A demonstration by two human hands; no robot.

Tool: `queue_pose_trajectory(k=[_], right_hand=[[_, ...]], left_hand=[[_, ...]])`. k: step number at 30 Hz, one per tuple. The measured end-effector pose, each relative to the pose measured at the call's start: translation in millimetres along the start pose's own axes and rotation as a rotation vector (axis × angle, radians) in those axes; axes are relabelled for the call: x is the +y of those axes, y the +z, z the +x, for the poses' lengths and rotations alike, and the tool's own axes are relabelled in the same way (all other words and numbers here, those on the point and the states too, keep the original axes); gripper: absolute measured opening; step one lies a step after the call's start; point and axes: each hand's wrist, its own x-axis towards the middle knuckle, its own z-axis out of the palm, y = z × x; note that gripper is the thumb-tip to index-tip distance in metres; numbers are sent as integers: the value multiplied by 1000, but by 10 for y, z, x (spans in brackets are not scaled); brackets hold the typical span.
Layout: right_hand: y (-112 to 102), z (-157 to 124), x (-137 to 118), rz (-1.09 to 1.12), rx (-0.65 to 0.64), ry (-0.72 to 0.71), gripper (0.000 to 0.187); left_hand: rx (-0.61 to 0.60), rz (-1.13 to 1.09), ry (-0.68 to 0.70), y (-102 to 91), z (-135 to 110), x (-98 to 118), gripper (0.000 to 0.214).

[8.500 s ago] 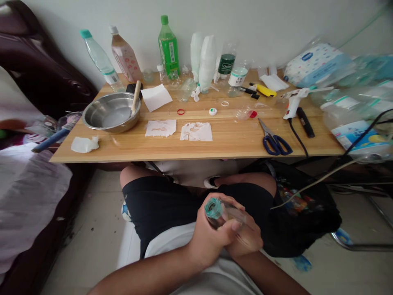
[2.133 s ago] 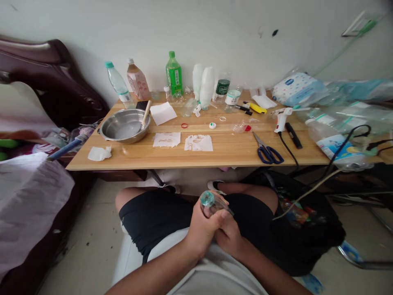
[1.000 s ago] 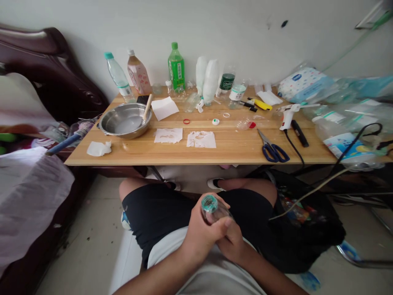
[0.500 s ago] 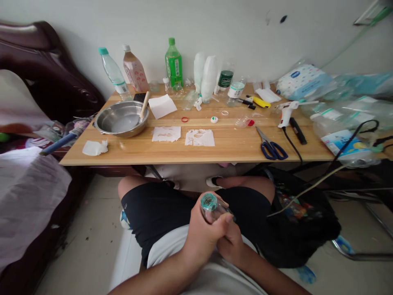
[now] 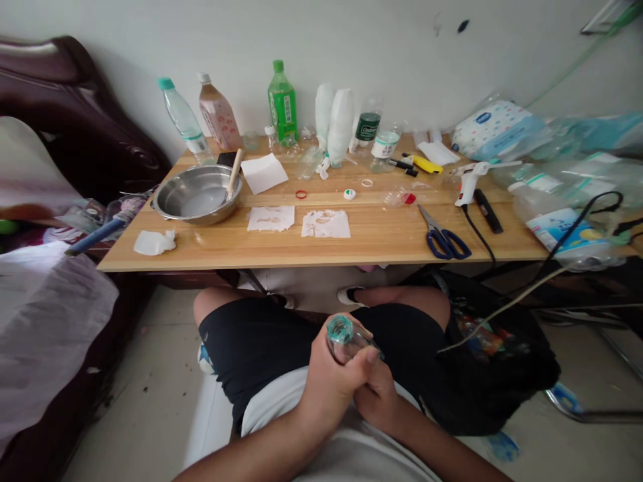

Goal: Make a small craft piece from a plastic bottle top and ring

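Over my lap I hold a clear plastic bottle, its teal-ringed open mouth tilted up towards me. My left hand is wrapped round its left side, with the thumb laid across the front. From the right, my right hand closes on the same bottle, partly covered by the left thumb. The lower part of the bottle is hidden by the hands. On the table beyond lie two torn white paper sheets and a steel bowl with a wooden-handled brush in it.
Blue-handled scissors, a white glue gun and a yellow cutter lie on the table's right side. Several bottles stand along the wall, a green one among them. A black bag sits right of my legs.
Both hands keep the same grip on the bottle. The view has shifted very slightly; the things on the table lie where they were.
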Motion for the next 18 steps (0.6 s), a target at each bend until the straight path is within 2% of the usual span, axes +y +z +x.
queue_pose_trajectory(k=[14,18], right_hand=[[-36,-38,47,-5,4,15,33],[-29,-22,43,1,-18,51,33]], left_hand=[[-28,-28,9,14,13,-36,37],[-33,-30,-28,-12,41,-51,42]])
